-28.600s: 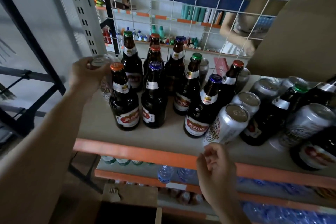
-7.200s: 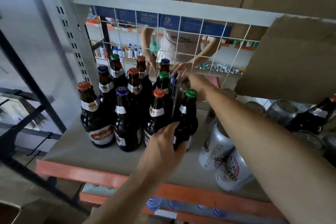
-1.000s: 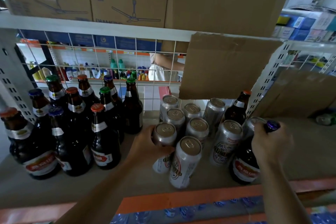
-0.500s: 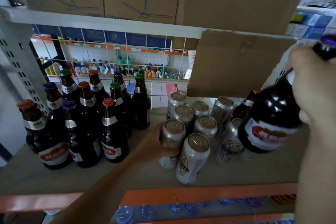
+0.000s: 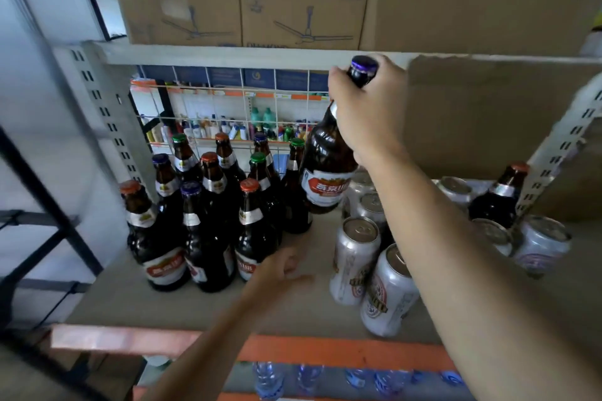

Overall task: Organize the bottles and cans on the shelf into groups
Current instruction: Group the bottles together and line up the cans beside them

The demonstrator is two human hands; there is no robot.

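Bottles and cans share one grey shelf board (image 5: 309, 309) with an orange front rail. Largest group: the cluster of dark brown glass bottles (image 5: 208, 215) with coloured caps, standing upright at the left. Next: the silver aluminium cans (image 5: 368, 257), upright at centre and right, close together. One stray dark bottle with a red cap (image 5: 498, 198) stands among the right-hand cans, beside the perforated upright.

My right hand (image 5: 365, 111) is wrapped around the neck of a dark brown bottle with a purple cap and red-and-white label (image 5: 325, 172). This bottle is in the air, tilted, above the gap between the bottle cluster and the cans, its base just over the rear cans. My left hand (image 5: 280, 270) grips nothing; its fingers are loosely curled above the board in front of the cluster.

Hazards, as I judge them:
- The grip is at the neck only; a heavy bottle may swing and strike the nearest green-capped bottle (image 5: 294, 185).
- A low base may clip a can top and topple it.
- The cluster is tight; a forced placement may knock neighbours over.
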